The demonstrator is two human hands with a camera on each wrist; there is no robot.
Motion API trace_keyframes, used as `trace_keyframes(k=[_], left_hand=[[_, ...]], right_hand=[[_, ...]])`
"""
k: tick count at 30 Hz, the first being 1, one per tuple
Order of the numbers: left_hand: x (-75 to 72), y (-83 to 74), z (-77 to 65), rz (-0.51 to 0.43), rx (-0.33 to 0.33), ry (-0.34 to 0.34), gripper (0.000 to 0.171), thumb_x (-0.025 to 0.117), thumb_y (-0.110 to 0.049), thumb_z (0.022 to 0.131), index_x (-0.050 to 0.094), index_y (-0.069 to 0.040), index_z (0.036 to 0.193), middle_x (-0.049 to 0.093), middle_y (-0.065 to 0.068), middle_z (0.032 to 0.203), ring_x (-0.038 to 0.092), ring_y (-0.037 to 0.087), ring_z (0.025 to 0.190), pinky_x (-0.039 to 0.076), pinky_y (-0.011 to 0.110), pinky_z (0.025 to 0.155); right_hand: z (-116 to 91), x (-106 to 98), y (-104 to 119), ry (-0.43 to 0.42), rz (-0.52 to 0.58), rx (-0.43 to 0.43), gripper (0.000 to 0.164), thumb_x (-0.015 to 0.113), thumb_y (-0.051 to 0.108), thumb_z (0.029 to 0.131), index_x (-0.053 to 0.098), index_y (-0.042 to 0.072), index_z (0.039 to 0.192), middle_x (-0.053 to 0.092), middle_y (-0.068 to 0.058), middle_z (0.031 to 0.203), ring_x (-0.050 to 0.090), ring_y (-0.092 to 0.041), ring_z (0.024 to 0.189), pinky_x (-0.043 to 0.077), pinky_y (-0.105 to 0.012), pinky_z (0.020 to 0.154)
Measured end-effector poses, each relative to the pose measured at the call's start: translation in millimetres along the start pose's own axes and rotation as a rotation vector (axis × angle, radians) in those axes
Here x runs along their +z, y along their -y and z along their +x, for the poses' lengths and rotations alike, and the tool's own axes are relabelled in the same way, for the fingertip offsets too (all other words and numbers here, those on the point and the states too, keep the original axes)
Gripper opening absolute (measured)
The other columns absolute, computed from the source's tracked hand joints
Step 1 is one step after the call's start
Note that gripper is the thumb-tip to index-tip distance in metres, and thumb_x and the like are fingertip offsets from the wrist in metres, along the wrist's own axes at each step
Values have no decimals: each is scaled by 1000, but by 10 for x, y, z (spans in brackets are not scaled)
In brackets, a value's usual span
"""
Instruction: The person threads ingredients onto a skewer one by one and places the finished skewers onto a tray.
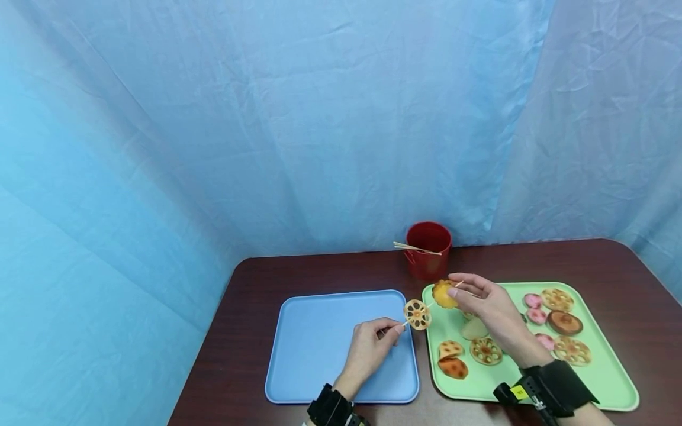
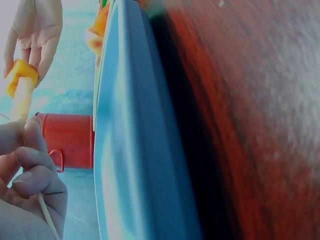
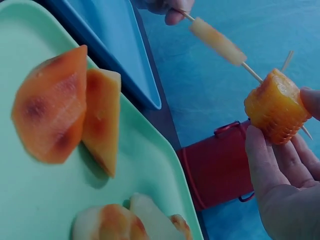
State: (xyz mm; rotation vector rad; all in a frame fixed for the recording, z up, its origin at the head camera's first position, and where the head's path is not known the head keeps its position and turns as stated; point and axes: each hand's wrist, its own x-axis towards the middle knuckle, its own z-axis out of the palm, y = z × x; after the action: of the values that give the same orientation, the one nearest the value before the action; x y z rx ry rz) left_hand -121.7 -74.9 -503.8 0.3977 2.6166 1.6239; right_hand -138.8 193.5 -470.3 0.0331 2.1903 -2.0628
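My left hand (image 1: 373, 346) pinches a thin wooden skewer (image 3: 252, 73) over the blue tray's right edge. A lotus root slice (image 1: 417, 315) sits on the skewer just beyond the left fingers; in the right wrist view it is edge-on. Further along is a yellow corn piece (image 3: 277, 107), with the skewer's tip showing past its far side. The fingers and thumb of my right hand (image 1: 492, 310) hold the corn above the green tray's far left corner. A short gap of bare stick lies between lotus slice and corn.
The blue tray (image 1: 341, 349) lies left of the green tray (image 1: 602, 384). Toy-like food pieces, including lotus slices (image 1: 486, 351), pink pieces (image 1: 537, 316) and a brown mushroom-like cap (image 1: 565, 323), lie on the green one. Behind stands a red cup (image 1: 428, 263) with skewers (image 1: 418, 248) across its rim.
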Motion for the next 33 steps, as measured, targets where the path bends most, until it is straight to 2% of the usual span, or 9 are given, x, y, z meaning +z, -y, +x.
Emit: trace_keyframes(k=[5, 10, 14, 21, 25, 33], left_hand=[[19, -10, 1, -16, -26, -13, 16, 73, -25, 98, 81, -12, 91, 63, -12, 66, 47, 1, 53, 38, 20, 50], [31, -17, 5, -24, -34, -21, 16, 74, -23, 97, 81, -12, 90, 63, -12, 65, 46, 1, 51, 35, 20, 49], [44, -25, 14, -25, -26, -26, 16, 74, -23, 97, 81, -12, 89, 63, -12, 64, 46, 1, 51, 35, 20, 49], [57, -39, 24, -26, -21, -36, 17, 74, -23, 97, 81, -10, 89, 62, -12, 64, 46, 0, 52, 35, 20, 49], [57, -48, 23, -27, 5, -44, 15, 75, -21, 97, 81, -9, 89, 63, -11, 65, 47, -1, 53, 37, 19, 50], [56, -43, 19, -39, 18, -31, 16, 74, -20, 97, 80, -7, 90, 63, -11, 66, 48, -2, 53, 38, 19, 50]], right_hand=[[3, 49, -17, -11, -10, 34, 62, 70, 41, 100, 53, 3, 146, 67, -4, 126, 67, -12, 107, 54, -34, 95], [-7, 89, -29, -25, -71, 43, 64, 70, 46, 98, 55, 5, 146, 66, -13, 133, 68, -12, 107, 54, -34, 96], [-8, 132, -44, -24, -73, 39, 64, 70, 46, 98, 56, 5, 145, 65, -16, 135, 67, -11, 109, 54, -35, 97], [11, 203, -75, -17, -66, 28, 61, 71, 44, 98, 58, 5, 143, 65, -16, 135, 66, -8, 111, 53, -31, 95], [13, 230, -81, -8, -51, 30, 59, 72, 42, 98, 59, 6, 142, 66, -15, 134, 66, -10, 112, 53, -29, 95], [10, 244, -64, -8, -115, 31, 59, 72, 46, 96, 60, 9, 141, 65, -13, 135, 64, -13, 117, 51, -28, 95]])
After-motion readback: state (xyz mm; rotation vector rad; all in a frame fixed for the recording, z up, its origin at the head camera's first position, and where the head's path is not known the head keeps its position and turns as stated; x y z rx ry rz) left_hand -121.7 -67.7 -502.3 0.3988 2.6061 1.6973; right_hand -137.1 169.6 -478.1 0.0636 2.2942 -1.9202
